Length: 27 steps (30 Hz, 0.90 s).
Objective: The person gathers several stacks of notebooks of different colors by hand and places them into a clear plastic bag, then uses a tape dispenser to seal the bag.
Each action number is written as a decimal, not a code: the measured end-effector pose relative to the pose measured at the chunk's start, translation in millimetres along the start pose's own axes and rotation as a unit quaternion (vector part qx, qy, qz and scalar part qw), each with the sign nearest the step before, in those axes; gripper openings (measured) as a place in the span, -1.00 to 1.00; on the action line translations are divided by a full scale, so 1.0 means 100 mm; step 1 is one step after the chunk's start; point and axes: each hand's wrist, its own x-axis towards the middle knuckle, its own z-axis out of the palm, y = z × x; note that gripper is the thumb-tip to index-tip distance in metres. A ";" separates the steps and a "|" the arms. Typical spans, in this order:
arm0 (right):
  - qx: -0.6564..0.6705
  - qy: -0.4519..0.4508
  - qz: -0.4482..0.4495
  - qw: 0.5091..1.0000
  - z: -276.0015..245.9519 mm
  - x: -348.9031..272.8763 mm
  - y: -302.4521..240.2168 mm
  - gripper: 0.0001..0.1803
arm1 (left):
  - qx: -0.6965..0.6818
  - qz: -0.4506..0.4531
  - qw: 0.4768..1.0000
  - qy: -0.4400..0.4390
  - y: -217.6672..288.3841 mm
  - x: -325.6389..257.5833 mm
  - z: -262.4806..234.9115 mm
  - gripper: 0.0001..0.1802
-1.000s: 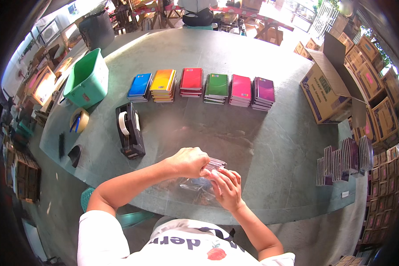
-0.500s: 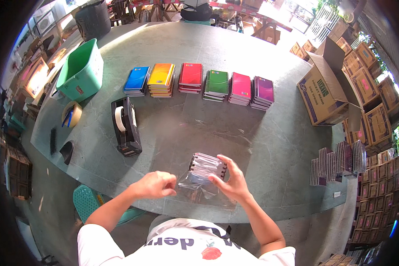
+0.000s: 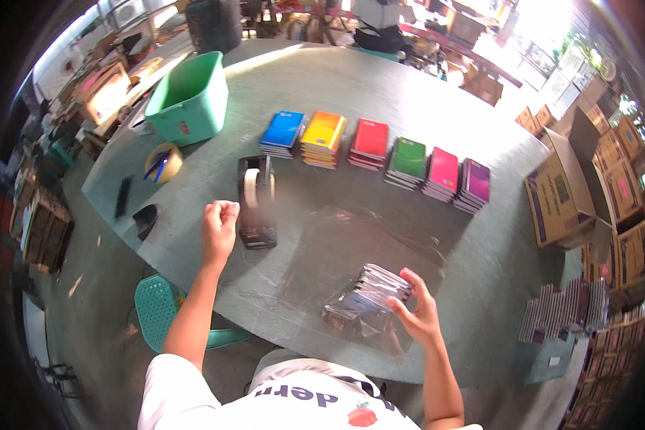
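My right hand grips the side of a small stack of spiral notebooks wrapped in clear plastic, thumb on the near side and fingers at the far edge. The loose end of the wrap crumples toward the left on the table. My left hand is raised just left of the black tape dispenser, fingers curled in with the thumb against them. Whatever they may hold is hidden. A roll of pale tape sits in the dispenser. Clear plastic film lies flat beyond the wrapped stack.
Stacks of blue, yellow, red, green, pink and purple notebooks line the table's middle. At left stand a green bin and a tape roll with a blue pen. An open carton and wrapped notebook stacks are at right.
My left hand has moved from beside the wrapped stack, away and to the left, up to the tape dispenser. My right hand keeps its grip on the stack. The view has swung left.
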 end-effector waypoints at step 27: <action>0.306 -0.005 0.027 0.952 0.22 0.03 0.31 -0.67 | 0.097 0.252 0.698 -0.663 2.18 -0.63 0.88 -0.65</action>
